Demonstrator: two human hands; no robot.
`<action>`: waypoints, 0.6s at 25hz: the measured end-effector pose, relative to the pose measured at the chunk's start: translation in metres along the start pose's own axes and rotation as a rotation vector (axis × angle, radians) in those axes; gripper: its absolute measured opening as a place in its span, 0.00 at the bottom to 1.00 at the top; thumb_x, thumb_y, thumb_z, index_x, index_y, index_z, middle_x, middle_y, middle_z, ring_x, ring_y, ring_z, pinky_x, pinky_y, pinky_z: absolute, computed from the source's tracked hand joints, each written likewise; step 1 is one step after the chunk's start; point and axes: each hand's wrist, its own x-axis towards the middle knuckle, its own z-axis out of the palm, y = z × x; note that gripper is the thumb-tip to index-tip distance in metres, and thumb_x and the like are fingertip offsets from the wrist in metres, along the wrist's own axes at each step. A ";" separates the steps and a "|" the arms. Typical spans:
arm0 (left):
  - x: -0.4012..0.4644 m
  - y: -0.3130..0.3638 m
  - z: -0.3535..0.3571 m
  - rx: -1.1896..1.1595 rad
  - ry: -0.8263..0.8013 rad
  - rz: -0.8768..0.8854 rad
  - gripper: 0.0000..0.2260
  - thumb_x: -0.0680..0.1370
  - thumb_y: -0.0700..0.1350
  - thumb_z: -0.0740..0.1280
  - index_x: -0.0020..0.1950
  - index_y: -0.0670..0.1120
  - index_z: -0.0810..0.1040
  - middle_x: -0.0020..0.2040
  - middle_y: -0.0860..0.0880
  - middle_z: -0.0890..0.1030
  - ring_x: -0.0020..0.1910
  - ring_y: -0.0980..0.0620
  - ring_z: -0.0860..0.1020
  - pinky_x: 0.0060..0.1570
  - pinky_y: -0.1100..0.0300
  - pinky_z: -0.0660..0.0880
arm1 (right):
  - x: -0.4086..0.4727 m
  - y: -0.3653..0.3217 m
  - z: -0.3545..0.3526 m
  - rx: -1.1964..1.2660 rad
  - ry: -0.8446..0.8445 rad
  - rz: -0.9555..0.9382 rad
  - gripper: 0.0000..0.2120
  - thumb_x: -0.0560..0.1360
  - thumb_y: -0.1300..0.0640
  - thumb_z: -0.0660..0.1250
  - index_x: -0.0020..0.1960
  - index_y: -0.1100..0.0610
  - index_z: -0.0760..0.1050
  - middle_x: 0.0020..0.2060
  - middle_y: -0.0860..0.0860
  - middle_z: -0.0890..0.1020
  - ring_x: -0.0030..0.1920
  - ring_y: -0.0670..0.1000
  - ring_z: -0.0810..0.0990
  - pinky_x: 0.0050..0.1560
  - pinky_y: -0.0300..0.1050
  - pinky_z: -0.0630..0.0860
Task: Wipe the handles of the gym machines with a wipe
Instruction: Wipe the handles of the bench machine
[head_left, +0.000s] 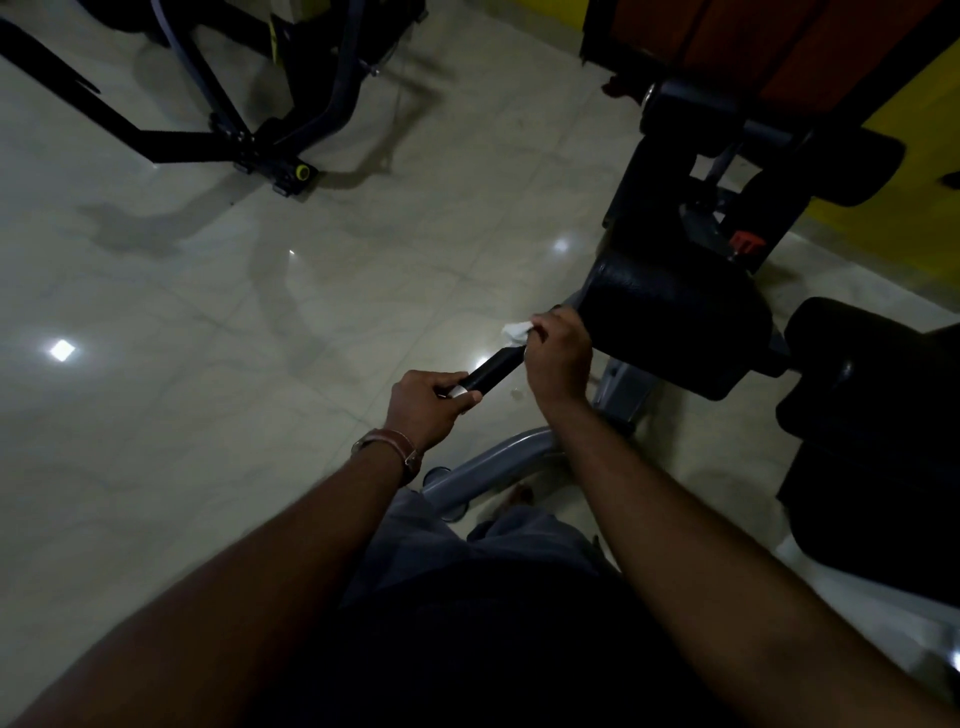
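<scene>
A black padded machine handle (493, 371) with a pale end cap slants across the middle of the view. My left hand (428, 402), with a brown strap on the wrist, grips its near end by the cap. My right hand (558, 356) is wrapped round the far part of the handle and holds a white wipe (517, 332), which sticks out to the left of the fingers. The stretch of handle under my right hand is hidden.
A machine with black pads (680, 317) and a grey frame (493, 467) stands on my right. Another black machine frame (249, 135) stands at the far left on the glossy tiled floor (208, 338). A yellow wall (883, 197) lies behind.
</scene>
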 end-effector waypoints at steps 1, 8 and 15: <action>-0.001 0.000 0.000 0.010 0.003 -0.003 0.16 0.70 0.48 0.76 0.57 0.47 0.83 0.46 0.47 0.86 0.44 0.52 0.83 0.48 0.62 0.78 | 0.005 0.002 0.003 -0.107 -0.037 -0.056 0.06 0.72 0.66 0.65 0.45 0.64 0.80 0.46 0.57 0.79 0.45 0.57 0.78 0.42 0.44 0.75; -0.005 -0.003 -0.003 0.020 0.039 0.014 0.08 0.69 0.47 0.78 0.46 0.49 0.86 0.38 0.52 0.84 0.37 0.56 0.79 0.36 0.66 0.70 | -0.036 -0.012 0.000 -0.141 -0.422 -0.452 0.08 0.74 0.60 0.63 0.47 0.58 0.80 0.46 0.54 0.75 0.40 0.51 0.75 0.38 0.44 0.72; -0.009 -0.006 -0.003 -0.002 0.085 0.006 0.09 0.67 0.48 0.79 0.44 0.48 0.86 0.34 0.54 0.82 0.32 0.62 0.76 0.30 0.76 0.66 | -0.004 -0.025 0.008 -0.349 -0.543 -0.420 0.04 0.72 0.63 0.68 0.45 0.60 0.81 0.47 0.56 0.75 0.44 0.55 0.77 0.39 0.43 0.71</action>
